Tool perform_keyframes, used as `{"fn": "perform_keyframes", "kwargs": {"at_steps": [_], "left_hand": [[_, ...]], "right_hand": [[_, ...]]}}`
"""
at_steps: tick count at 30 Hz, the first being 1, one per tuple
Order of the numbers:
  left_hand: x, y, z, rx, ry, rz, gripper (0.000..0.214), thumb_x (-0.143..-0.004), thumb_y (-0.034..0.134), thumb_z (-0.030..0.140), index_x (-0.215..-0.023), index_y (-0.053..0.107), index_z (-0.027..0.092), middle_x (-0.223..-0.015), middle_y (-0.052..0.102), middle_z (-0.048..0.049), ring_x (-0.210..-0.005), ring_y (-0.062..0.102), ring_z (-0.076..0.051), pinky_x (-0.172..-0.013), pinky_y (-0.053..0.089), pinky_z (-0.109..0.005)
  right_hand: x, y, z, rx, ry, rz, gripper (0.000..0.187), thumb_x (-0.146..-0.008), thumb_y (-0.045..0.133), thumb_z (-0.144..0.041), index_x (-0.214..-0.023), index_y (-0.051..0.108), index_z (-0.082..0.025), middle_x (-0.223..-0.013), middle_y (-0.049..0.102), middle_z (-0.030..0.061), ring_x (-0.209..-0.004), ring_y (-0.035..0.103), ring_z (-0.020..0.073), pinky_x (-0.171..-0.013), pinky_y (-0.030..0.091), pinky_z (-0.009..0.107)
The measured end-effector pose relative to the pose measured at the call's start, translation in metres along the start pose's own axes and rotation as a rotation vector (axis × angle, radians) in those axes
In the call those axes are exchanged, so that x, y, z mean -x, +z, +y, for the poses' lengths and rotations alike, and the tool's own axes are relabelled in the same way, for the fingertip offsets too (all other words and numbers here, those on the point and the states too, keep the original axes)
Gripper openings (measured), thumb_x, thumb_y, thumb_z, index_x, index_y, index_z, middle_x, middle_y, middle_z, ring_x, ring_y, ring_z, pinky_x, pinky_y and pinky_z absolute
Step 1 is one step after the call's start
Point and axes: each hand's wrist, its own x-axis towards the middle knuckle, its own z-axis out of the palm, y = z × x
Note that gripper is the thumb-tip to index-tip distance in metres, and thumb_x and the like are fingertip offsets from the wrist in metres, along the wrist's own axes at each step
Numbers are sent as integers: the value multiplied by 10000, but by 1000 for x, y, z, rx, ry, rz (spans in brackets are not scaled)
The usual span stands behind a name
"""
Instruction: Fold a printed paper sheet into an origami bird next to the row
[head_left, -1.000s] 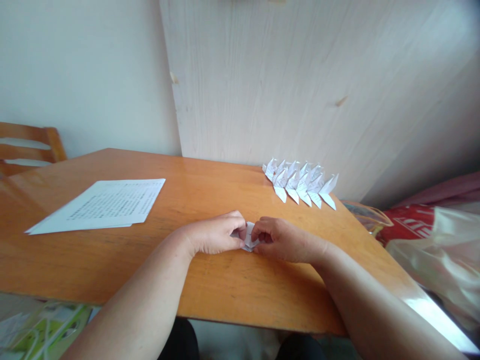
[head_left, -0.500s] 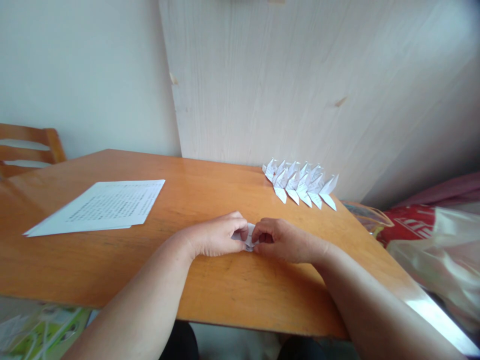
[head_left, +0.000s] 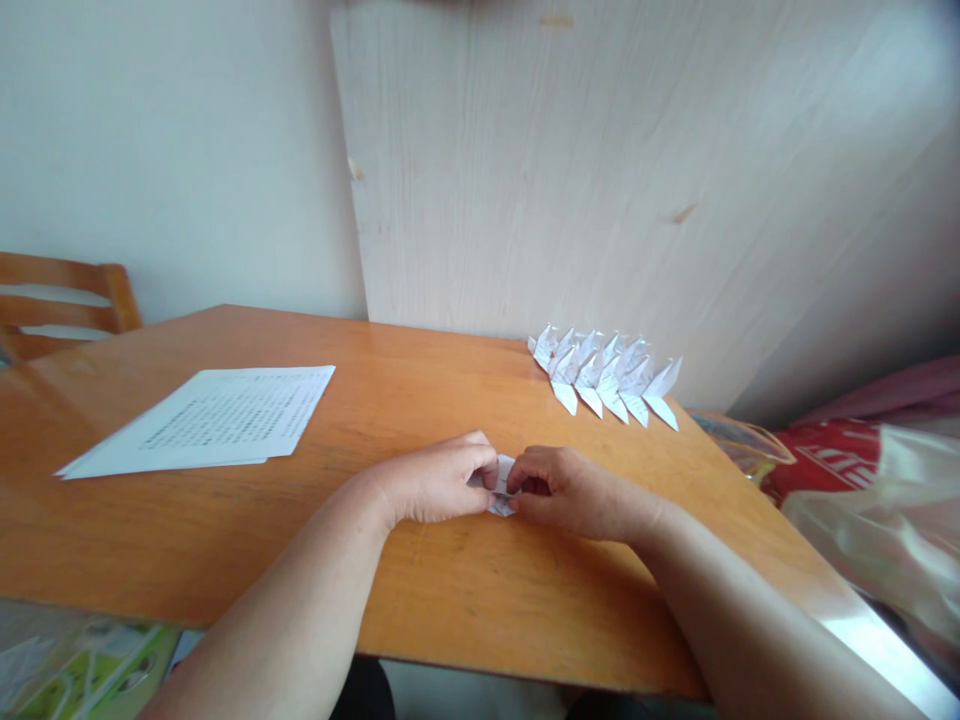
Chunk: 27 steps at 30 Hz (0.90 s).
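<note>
A small folded piece of white paper (head_left: 503, 506) is pinched between both hands just above or on the table, near its front middle. My left hand (head_left: 450, 478) grips its left side with thumb and curled fingers. From the right, my right hand (head_left: 559, 490) pinches the other side the same way. Fingers cover much of the paper, so its full shape is hidden. Beyond the hands, at the back right, several folded white paper pieces (head_left: 611, 378) with pointed tips stand in close rows.
On the left of the wooden table (head_left: 420, 390) lies a stack of printed sheets (head_left: 225, 415). A wooden chair (head_left: 60, 305) stands past the far left edge. Plastic bags (head_left: 892, 530) and a red package (head_left: 829, 460) sit beyond the right edge. A pale wall panel (head_left: 525, 180) borders the back.
The whole view has shifted slightly, with everything a little lower in the picture. Both hands keep their pinch on the folded paper, and a bit more of its near part shows.
</note>
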Motion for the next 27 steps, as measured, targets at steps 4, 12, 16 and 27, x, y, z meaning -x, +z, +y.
{"fn": "perform_keyframes", "kwargs": {"at_steps": [4,12,16,27], "left_hand": [[2,1,-1,-24,13,9,110,-793,631,302,-857,650,214,-936,524,-13,-807,548,-154,-686,426,-255],[0,6,-6,-45,-46,27,141,-773,637,335,-830,660,208,-917,541,-14,-770,555,-150,-658,416,-259],[0,6,-5,-39,-63,30,166,-798,592,364,-812,649,208,-902,536,-8,-740,550,-140,-619,396,-253],[-7,14,-14,-71,-66,89,204,-862,474,298,-740,598,193,-871,512,-9,-715,529,-129,-622,382,-261]], "right_hand": [[1,-1,-1,31,-26,-18,141,-838,601,-172,-891,723,-219,-867,694,16,-762,609,149,-670,418,242],[0,-3,3,53,-16,-10,174,-854,563,-171,-889,727,-220,-873,695,10,-785,608,149,-712,419,252],[-1,-1,6,-6,22,-2,179,-836,536,-145,-842,706,-201,-848,687,5,-770,604,142,-689,419,244],[-4,6,10,-66,126,55,130,-808,510,-143,-811,631,-191,-757,653,-11,-678,563,127,-593,390,233]]}}
